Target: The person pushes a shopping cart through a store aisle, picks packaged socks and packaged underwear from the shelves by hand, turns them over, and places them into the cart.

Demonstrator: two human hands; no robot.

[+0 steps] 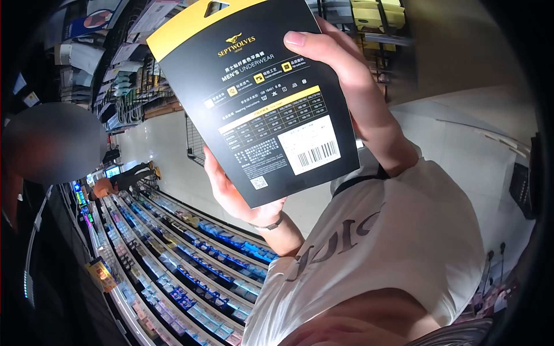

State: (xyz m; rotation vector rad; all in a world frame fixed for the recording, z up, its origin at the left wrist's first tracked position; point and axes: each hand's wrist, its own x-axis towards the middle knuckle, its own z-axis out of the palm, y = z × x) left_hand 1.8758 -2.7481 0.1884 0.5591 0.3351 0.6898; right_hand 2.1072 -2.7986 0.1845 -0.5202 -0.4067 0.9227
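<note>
A flat black-and-yellow men's underwear package (pixel 231 92) fills the upper middle of the view, tilted, with its printed back toward me. It carries a size table, a white barcode sticker (pixel 314 151) and a hang hole in its yellow top. My right hand (pixel 358 81) is closed on the right edge, its thumb lying across the front and its fingers hidden behind. From below and behind, my left hand (pixel 245 205) supports the lower left edge; most of its fingers are hidden by the package. A dark band (pixel 271 222) circles the left wrist.
Long shelf rows (pixel 190 282) packed with small blue and pink goods run along the lower left. Racks of packaged goods (pixel 124 69) stand at upper left, near a wire basket (pixel 196 141). One person (pixel 52 144) is close at left; another person (pixel 107 187) is farther off.
</note>
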